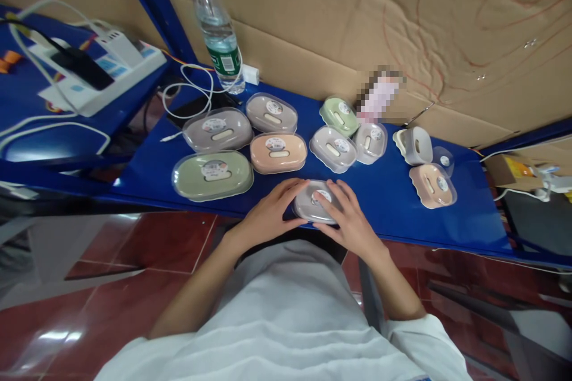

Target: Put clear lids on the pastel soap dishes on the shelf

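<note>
A grey lidded box (309, 205) lies at the near edge of the blue shelf (384, 190). My left hand (268, 214) grips its left side and my right hand (348, 217) presses on its clear lid and right side. Beyond it lie several similar oval boxes: a large green one (213, 175), a large grey one (218, 129), an orange one (277, 152), another grey one (271, 112), a small green one (339, 115) and small grey ones (333, 147).
To the right sit an open grey box (415, 144) and an orange box (432, 184) with its lid ajar. A water bottle (217, 27), white cable (192, 92) and power strip (107, 65) are at the back left. Cardboard (357, 18) backs the shelf.
</note>
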Tool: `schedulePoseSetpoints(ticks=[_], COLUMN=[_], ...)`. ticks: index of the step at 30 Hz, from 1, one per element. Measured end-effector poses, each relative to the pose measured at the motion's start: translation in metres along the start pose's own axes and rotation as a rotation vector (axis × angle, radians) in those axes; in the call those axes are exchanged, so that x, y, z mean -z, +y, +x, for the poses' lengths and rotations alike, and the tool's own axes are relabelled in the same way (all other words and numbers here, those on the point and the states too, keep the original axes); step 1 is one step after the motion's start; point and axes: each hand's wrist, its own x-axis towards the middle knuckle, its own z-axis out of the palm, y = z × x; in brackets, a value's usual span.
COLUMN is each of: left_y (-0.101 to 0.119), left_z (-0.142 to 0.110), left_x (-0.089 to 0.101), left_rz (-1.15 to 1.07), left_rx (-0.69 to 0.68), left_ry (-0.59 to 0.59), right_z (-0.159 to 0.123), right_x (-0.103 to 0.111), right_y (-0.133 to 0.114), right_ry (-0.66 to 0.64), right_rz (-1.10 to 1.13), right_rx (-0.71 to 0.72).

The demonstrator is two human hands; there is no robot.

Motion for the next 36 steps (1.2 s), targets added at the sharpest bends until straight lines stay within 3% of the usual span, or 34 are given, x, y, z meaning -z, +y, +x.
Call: schedulePoseSetpoints(ticks=[6, 10, 13, 15, 19, 23, 27, 34, 36], left_y=[0.001, 0.001, 0.004, 0.006, 0.002, -0.001, 0.000, 0.001, 0.000], left_z=[-0.002, -0.001, 0.000, 0.000, -0.002, -0.003, -0.003, -0.001, 0.000], left_x=[-0.001, -0.001, -0.001, -0.001, -0.003, -0.005, -0.005, -0.008, -0.010], left_rz=[-0.103, -0.088, -0.015, 0.010, 0.055, 0.085, 0.107, 0.170, 0.178], left_rx=[-0.038, -0.047, -0.039, -0.041, -0.054, -0.059, -0.044, -0.042, -0.047], left_ry=[0.133, 0.162, 0.138, 0.140, 0.151, 0.152, 0.154, 0.158, 0.170], right_z=[0.020, 0.100, 0.185, 0.233, 0.278, 0.281, 0.262, 0.153, 0.135], right_x=[0.054, 0.077, 0.064, 0.049, 0.022, 0.012, 0.022, 0.062, 0.068], right_y=[0.021, 0.050, 0.076, 0.090, 0.101, 0.102, 0.101, 0.102, 0.104], right_ry=[0.101, 0.218, 0.204, 0.117, -0.044, -0.076, -0.067, 0.073, 0.084], right_rz=[0.052, -0.067, -0.111, -0.134, -0.161, -0.124, -0.058, -0.035, -0.030], right_rx=[0.017, -0.083, -0.100, -0.141, -0.131, -0.102, -0.052, -0.022, -0.046])
